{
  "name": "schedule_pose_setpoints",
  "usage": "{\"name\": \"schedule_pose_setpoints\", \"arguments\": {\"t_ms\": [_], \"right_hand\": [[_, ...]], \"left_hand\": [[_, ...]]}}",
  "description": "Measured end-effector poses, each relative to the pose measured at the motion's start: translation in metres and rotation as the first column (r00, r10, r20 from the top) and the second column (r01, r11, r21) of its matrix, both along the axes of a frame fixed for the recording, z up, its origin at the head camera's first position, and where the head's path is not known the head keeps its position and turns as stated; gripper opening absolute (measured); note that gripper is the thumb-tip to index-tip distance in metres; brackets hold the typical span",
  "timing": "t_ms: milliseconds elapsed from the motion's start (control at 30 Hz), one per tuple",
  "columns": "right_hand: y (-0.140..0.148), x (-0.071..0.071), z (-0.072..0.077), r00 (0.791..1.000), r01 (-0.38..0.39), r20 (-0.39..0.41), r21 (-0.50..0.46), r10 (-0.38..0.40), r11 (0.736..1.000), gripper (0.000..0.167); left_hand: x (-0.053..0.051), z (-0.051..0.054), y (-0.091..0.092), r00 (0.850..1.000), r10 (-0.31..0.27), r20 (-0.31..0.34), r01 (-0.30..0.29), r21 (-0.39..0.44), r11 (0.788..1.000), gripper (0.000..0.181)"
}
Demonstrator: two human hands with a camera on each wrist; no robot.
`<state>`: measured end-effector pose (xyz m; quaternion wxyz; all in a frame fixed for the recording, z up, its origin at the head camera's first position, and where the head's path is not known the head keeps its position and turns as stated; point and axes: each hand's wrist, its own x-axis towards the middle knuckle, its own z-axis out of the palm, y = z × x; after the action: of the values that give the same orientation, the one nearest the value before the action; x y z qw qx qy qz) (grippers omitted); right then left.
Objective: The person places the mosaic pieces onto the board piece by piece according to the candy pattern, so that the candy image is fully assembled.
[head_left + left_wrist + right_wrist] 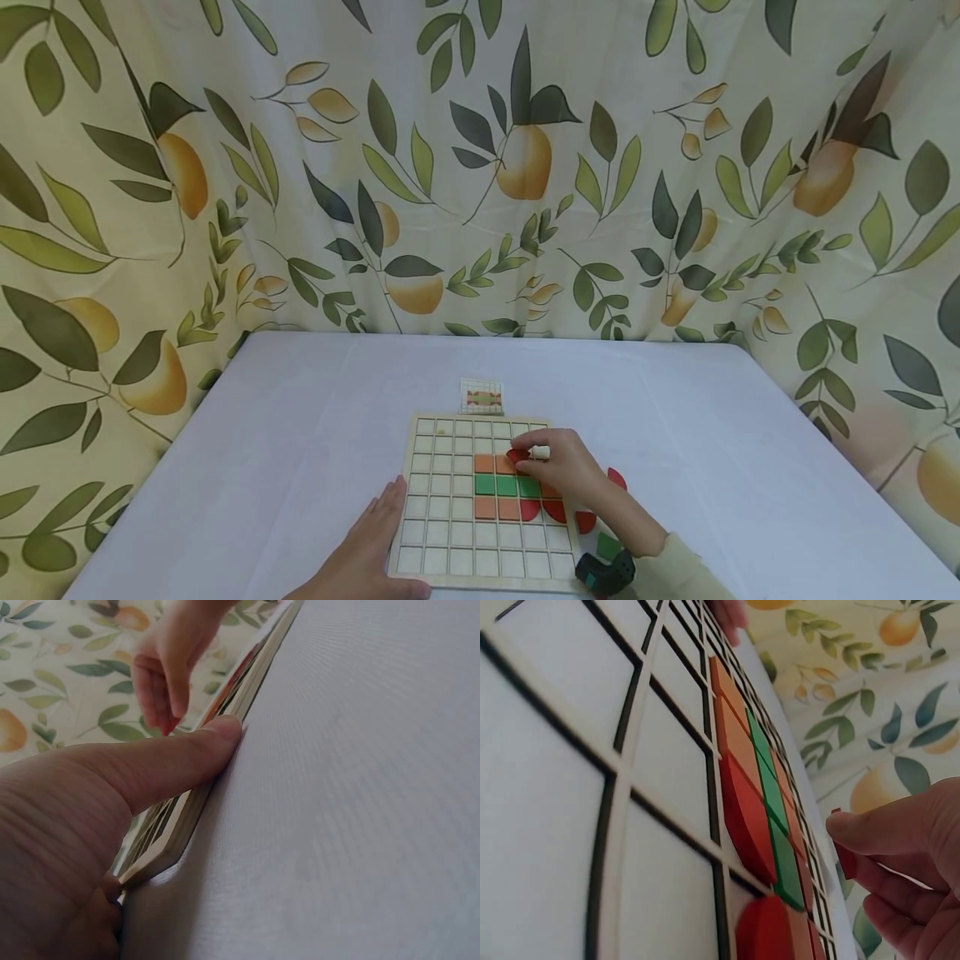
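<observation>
"Head view: what sort of room is it?"

"Leaf-and-fruit curtain [480, 250] fills the upper half and comes down both sides. Below it lies a plain white tabletop [322, 408], its far edge running across just below the middle of the frame."

"What's on it?"

"A pale grid board [438, 532] at lower centre, with a small patterned card [482, 397] just beyond its far edge. Orange squares [485, 507] and green squares [484, 484] sit in rows in the cells right of its middle. Loose red pieces [586, 522] and a green piece [608, 547] lie to the right of the board, at lower right."

"And the hands?"

"Left hand [373, 533], lower centre: fingers straight along the board's left edge, thumb at its near edge. Right hand [566, 467]: thumb and fingertips together, pinching a red piece [517, 456] over the board's right half."

"Do the wrist views agree?"

"Yes. Bare tabletop takes up the right of the left wrist view; the right wrist view has that pinch at right, with curtain behind."
</observation>
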<state>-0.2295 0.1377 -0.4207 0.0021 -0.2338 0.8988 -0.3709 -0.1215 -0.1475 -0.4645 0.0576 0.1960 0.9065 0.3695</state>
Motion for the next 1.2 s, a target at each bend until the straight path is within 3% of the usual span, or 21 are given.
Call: {"name": "schedule_pose_setpoints", "arguments": {"t_ms": [200,467,567,833,1067,1200], "right_hand": [[-0.015,-0.001,-0.004,0.996,-0.093,0.002,-0.046,0.093,0.995,0.025],[-0.027,-0.005,-0.007,0.991,-0.131,-0.026,-0.053,0.130,0.990,0.022],[-0.032,-0.008,-0.007,0.990,-0.140,-0.006,-0.046,0.140,0.989,0.021],[-0.047,-0.012,-0.005,0.967,-0.252,0.022,-0.046,0.253,0.967,0.019],[-0.055,-0.016,-0.006,0.959,-0.281,0.007,-0.028,0.282,0.959,0.019],[-0.058,-0.017,-0.006,0.955,-0.297,0.016,-0.031,0.297,0.955,0.018]], "left_hand": [[0.000,0.001,0.000,1.000,0.003,0.005,-0.003,0.003,1.000,0.126],[0.000,0.002,0.002,0.993,0.053,0.107,-0.052,-0.016,0.999,0.128],[-0.001,0.002,0.001,0.995,0.048,0.092,-0.047,-0.015,0.999,0.128],[-0.001,0.002,0.000,0.997,0.035,0.074,-0.035,-0.009,0.999,0.127],[-0.003,0.003,0.000,0.995,0.029,0.097,-0.028,-0.012,1.000,0.127],[-0.002,0.002,-0.001,0.997,0.021,0.079,-0.021,-0.010,1.000,0.126]]}}
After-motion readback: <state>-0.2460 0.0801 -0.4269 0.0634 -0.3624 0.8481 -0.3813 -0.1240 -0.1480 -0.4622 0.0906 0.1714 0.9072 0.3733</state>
